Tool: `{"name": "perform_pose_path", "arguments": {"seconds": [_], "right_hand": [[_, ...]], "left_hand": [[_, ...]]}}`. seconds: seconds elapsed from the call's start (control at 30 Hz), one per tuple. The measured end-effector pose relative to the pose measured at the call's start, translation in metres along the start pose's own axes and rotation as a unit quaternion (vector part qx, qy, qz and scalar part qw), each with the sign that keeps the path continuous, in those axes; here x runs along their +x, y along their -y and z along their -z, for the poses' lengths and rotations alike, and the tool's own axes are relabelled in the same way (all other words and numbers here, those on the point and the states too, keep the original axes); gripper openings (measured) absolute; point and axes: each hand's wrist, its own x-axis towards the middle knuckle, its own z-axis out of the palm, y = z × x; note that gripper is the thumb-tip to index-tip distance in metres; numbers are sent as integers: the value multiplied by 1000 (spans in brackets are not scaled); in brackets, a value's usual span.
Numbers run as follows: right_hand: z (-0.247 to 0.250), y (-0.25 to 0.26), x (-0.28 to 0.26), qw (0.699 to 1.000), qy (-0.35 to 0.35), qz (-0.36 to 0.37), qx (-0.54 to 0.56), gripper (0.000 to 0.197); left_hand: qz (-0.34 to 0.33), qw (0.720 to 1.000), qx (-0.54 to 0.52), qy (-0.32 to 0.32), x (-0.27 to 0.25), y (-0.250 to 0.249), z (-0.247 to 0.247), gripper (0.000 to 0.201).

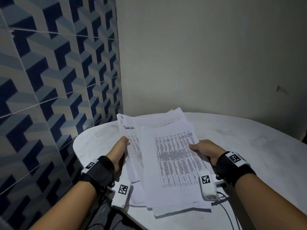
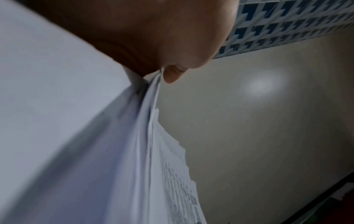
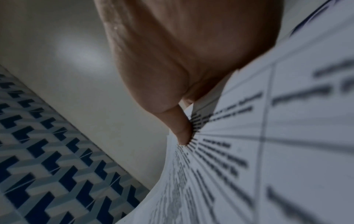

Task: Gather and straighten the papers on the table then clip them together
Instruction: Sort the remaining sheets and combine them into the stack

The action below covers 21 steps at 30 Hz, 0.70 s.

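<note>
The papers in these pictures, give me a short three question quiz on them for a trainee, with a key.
1. True or false: the papers are already squared into a neat stack.
2. What holds the papers' sides? A) left hand only B) right hand only C) both hands
3. Fill in: the sheets are above a white ____.

Key: 1 false, their edges are fanned and uneven. 2 C. 3 table.

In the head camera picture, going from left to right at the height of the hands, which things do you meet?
Blue patterned tiled wall → left hand → fanned stack of white printed papers → right hand → bare part of the white rounded table.
</note>
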Motion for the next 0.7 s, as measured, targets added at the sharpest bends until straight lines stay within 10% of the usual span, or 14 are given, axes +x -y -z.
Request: {"name": "perform_pose_path", "arguments": {"seconds": [0.13, 0.43, 0.7], "right_hand": [[14, -6, -7, 995, 91, -34, 22, 38], [52, -36, 29, 997, 64, 16, 31, 131], [42, -15, -14, 998, 56, 2, 17, 66]], "left_hand": [[17, 1000, 19, -6, 8, 4, 3, 67], [32, 998, -51, -22, 10, 6, 2, 20], [-12, 997, 74, -9, 13, 13, 4, 27]]}}
